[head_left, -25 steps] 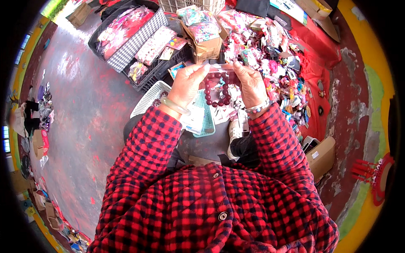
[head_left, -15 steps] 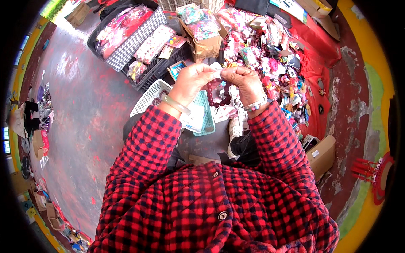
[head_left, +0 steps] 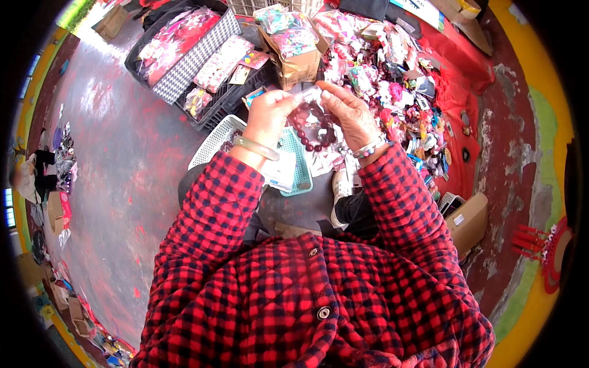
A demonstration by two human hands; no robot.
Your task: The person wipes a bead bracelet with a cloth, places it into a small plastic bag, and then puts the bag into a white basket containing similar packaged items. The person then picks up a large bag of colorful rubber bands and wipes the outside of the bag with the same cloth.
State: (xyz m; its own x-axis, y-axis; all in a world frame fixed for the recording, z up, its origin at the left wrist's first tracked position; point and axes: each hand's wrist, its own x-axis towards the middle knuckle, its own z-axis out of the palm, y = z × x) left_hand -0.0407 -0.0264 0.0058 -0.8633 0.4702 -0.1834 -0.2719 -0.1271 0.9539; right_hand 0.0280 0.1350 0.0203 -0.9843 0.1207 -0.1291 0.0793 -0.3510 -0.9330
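Note:
Between my hands hangs a bracelet of dark red beads (head_left: 309, 147), which looks to be within a small clear plastic bag (head_left: 310, 95). My left hand (head_left: 267, 122) pinches the bag's upper edge between thumb and fingers. Beside the bag's other side, my right hand (head_left: 357, 122) has its index finger and thumb spread apart; whether the thumb touches the bag is hard to see. Below are a white plastic basket (head_left: 208, 147) with beaded pieces and a light green basket (head_left: 302, 181) with white packets (head_left: 282, 172) in it.
A cardboard box (head_left: 299, 67) of packaged goods stands ahead, beside a black crate (head_left: 211, 116) and a houndstooth-patterned bin (head_left: 199, 55). At the right, a big heap of colourful accessories (head_left: 399, 92) covers a red cloth (head_left: 469, 92). Another cardboard box (head_left: 469, 224) sits at the right.
My right hand's fingers have come off their pinch and spread apart. My left hand has shifted slightly left, and the bracelet has tilted and moved a little left.

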